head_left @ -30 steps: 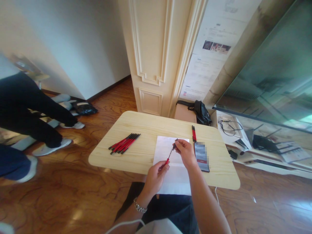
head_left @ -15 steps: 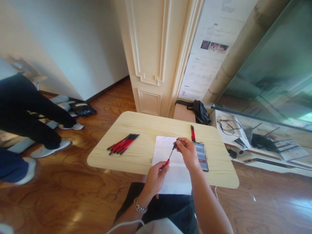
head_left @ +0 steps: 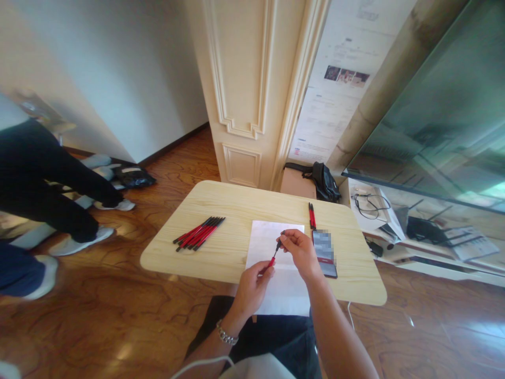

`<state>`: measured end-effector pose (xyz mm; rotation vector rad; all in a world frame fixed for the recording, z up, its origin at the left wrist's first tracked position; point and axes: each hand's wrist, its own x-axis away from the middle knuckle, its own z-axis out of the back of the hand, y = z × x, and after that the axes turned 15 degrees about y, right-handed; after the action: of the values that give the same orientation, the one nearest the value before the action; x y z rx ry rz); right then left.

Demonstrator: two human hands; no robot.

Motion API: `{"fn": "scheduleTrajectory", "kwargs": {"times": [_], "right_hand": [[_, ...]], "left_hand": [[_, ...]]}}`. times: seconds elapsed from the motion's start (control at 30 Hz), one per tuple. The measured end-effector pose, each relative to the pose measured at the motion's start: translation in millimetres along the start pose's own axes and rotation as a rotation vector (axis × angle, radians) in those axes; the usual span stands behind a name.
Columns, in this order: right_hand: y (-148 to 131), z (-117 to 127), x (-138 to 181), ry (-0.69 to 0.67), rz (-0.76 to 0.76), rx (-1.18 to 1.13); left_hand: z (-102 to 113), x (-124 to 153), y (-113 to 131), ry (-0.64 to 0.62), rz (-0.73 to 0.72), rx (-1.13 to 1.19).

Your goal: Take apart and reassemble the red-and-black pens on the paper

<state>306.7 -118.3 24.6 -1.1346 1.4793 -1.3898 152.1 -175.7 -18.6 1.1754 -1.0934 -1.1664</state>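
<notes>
Over the white sheet of paper [head_left: 286, 287], my left hand [head_left: 254, 287] grips the red barrel [head_left: 271, 262] of a pen. My right hand [head_left: 300, 250] pinches the pen's black upper part [head_left: 279, 244]. A thin dark refill shows between the two parts, with its lower end inside the red barrel. To the left on the table lies a pile of several red and black pens [head_left: 199, 233]. Right of my right hand is a phone [head_left: 324, 255], and just beyond it lie two more red and black pens [head_left: 312, 216].
The light wooden table [head_left: 169, 258] has rounded corners. Behind it a black bag [head_left: 325, 181] rests on a box. At the right, a low white cabinet holds cables and a black router [head_left: 424, 230]. A person in dark trousers [head_left: 47, 173] stands at the left.
My right hand has moved down and left with the black part, closer to my left hand. Less of the refill shows between the parts. My left hand has hardly moved.
</notes>
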Motion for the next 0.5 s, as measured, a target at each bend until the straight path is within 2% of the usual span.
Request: {"fn": "scheduleTrajectory", "kwargs": {"times": [0.17, 0.3, 0.5], "right_hand": [[12, -2, 11, -0.051, -0.025, 0.04], [10, 2, 14, -0.092, -0.021, 0.027], [2, 10, 15, -0.176, -0.05, -0.006]], "left_hand": [[-1, -1, -4, -0.01, 0.041, 0.053], [-2, -1, 1, -0.054, 0.082, 0.137], [-1, 1, 14, -0.194, 0.36, 0.397]]}}
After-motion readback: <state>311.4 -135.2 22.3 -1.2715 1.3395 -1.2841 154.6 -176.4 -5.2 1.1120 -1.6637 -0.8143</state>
